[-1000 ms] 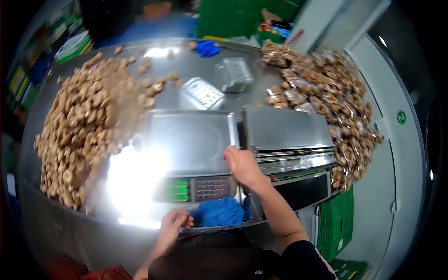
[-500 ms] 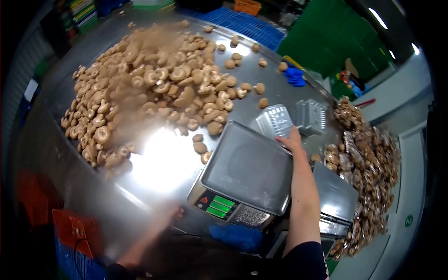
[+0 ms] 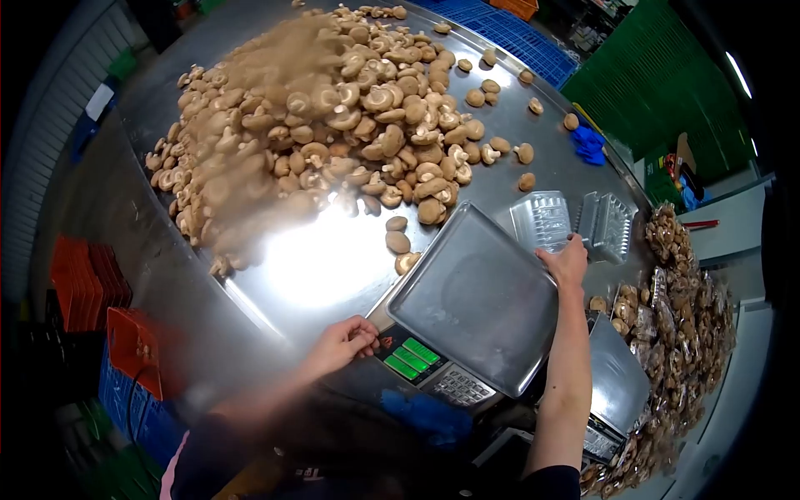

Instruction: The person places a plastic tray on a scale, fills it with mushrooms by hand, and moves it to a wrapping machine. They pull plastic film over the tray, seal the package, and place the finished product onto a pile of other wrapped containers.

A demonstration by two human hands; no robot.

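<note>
My right hand (image 3: pixel 564 262) reaches past the far right side of the scale, its thumb and fingers closed on the near edge of a clear plastic tray (image 3: pixel 542 218). A second stack of clear plastic trays (image 3: pixel 612 227) stands just right of it. My left hand (image 3: pixel 348 342) is by the near left corner of the scale (image 3: pixel 475 292), fingers curled together with nothing in them. The scale's metal pan is bare and its green displays are lit. Beyond it lies a big heap of brown mushrooms (image 3: pixel 392 117), partly blurred in the view.
Several loose mushrooms lie around the heap on the metal table (image 3: pixel 467 179). At the right are a second scale (image 3: pixel 617 375) and a pile of wrapped mushroom packs (image 3: pixel 687 342). Blue gloves (image 3: pixel 589 146) lie near the far edge. Orange crates (image 3: pixel 135 350) stand at lower left.
My left hand has come up and right to the scale's corner, its fingers now plainer to see. The view has shifted, while my right hand stays at the plastic tray.
</note>
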